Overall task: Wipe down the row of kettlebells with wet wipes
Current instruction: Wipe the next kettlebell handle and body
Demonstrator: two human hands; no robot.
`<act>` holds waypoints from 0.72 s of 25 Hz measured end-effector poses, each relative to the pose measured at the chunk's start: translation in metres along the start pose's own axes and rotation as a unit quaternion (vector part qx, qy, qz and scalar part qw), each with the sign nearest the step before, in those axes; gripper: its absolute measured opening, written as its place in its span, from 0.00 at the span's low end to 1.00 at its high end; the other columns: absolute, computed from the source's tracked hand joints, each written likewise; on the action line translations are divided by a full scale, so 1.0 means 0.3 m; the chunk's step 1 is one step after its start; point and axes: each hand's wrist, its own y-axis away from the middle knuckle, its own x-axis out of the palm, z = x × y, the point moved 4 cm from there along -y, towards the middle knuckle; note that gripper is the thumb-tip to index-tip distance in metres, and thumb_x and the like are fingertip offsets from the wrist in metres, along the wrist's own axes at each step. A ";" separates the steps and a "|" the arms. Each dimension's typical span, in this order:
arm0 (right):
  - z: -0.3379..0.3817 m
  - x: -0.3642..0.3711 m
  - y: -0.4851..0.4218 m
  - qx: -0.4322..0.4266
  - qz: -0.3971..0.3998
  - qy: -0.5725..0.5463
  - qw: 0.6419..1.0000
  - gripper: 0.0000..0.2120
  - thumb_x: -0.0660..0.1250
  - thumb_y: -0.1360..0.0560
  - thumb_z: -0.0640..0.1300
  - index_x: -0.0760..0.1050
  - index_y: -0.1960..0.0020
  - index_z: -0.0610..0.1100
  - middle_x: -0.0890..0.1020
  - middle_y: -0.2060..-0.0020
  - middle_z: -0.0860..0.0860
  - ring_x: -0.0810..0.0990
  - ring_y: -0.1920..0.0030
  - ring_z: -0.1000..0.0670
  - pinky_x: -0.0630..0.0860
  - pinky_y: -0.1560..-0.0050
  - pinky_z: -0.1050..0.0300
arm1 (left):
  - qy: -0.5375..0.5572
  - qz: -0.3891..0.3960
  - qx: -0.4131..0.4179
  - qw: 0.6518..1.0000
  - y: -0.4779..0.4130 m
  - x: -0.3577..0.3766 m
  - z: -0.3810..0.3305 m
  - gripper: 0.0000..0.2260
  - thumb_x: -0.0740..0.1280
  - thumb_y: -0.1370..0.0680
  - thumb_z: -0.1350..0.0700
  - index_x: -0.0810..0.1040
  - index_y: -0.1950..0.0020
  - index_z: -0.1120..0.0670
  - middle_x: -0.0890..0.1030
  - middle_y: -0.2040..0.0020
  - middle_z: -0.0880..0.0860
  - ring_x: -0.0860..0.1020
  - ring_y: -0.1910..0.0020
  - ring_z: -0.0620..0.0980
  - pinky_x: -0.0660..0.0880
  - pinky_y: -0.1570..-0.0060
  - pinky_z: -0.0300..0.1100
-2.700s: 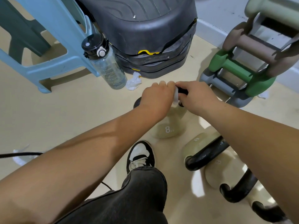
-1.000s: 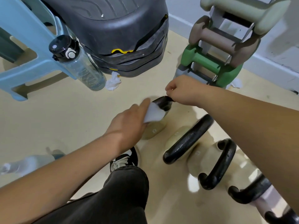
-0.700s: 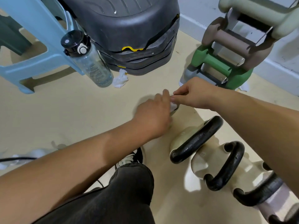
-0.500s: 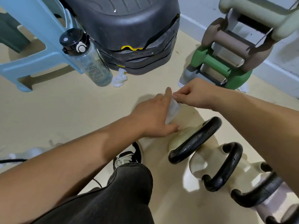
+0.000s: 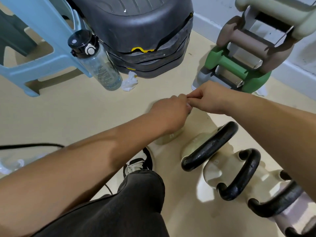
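A row of cream kettlebells with black handles runs from the floor's middle to the lower right. The first, smallest kettlebell [image 5: 168,137] is mostly hidden under my left hand [image 5: 168,113], which is closed over its top with a white wet wipe [image 5: 188,105] barely showing. My right hand [image 5: 207,98] meets it from the right, fingers pinched at the wipe and handle. The second kettlebell [image 5: 207,147] and third kettlebell [image 5: 236,175] stand untouched beside them.
A clear water bottle [image 5: 95,62] and a crumpled used wipe [image 5: 129,82] sit by black stacked step platforms [image 5: 136,31]. A blue plastic stool [image 5: 42,40] is at left, a dumbbell rack [image 5: 242,57] at right. My shoe [image 5: 138,163] and knee are below.
My left hand, flat on the kettlebell's body half a second ago, has risen and closed over its top. My right hand stayed pinched at the handle. The view shifted slightly.
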 end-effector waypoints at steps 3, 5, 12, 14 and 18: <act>-0.019 -0.002 0.026 0.019 -0.001 0.024 1.000 0.14 0.62 0.19 0.52 0.83 0.57 0.54 0.75 0.73 0.55 0.71 0.69 0.52 0.64 0.69 0.58 | -0.005 -0.004 0.004 1.000 -0.036 0.002 -0.030 0.16 0.53 0.14 0.45 0.70 0.39 0.55 0.78 0.46 0.57 0.75 0.56 0.57 0.69 0.61 0.49; -0.009 -0.008 0.044 0.025 0.003 0.041 0.999 0.18 0.59 0.18 0.50 0.76 0.64 0.49 0.73 0.72 0.52 0.70 0.67 0.50 0.63 0.68 0.57 | 0.027 -0.024 0.023 0.999 0.010 0.009 -0.002 0.16 0.53 0.15 0.43 0.69 0.39 0.54 0.77 0.48 0.56 0.78 0.56 0.59 0.71 0.61 0.50; 0.043 -0.090 0.155 0.040 -0.030 0.086 0.995 0.13 0.56 0.20 0.38 0.74 0.61 0.42 0.78 0.60 0.45 0.74 0.55 0.42 0.71 0.60 0.57 | 0.037 0.017 0.020 0.999 0.287 0.016 0.171 0.20 0.53 0.14 0.46 0.60 0.24 0.52 0.77 0.34 0.57 0.79 0.43 0.61 0.76 0.45 0.53; 0.054 -0.092 0.221 0.035 -0.040 0.088 0.995 0.15 0.55 0.19 0.40 0.75 0.61 0.44 0.78 0.59 0.46 0.74 0.54 0.43 0.72 0.56 0.55 | -0.052 0.102 0.001 0.993 0.314 -0.040 0.184 0.14 0.55 0.15 0.48 0.66 0.32 0.53 0.78 0.36 0.57 0.78 0.48 0.59 0.75 0.47 0.52; 0.069 -0.084 0.355 0.051 -0.037 0.099 0.993 0.17 0.54 0.16 0.43 0.77 0.36 0.40 0.79 0.38 0.43 0.75 0.40 0.41 0.71 0.42 0.55 | -0.150 0.098 0.010 0.984 0.279 -0.345 0.118 0.10 0.56 0.14 0.53 0.74 0.47 0.57 0.81 0.46 0.59 0.73 0.55 0.57 0.70 0.53 0.46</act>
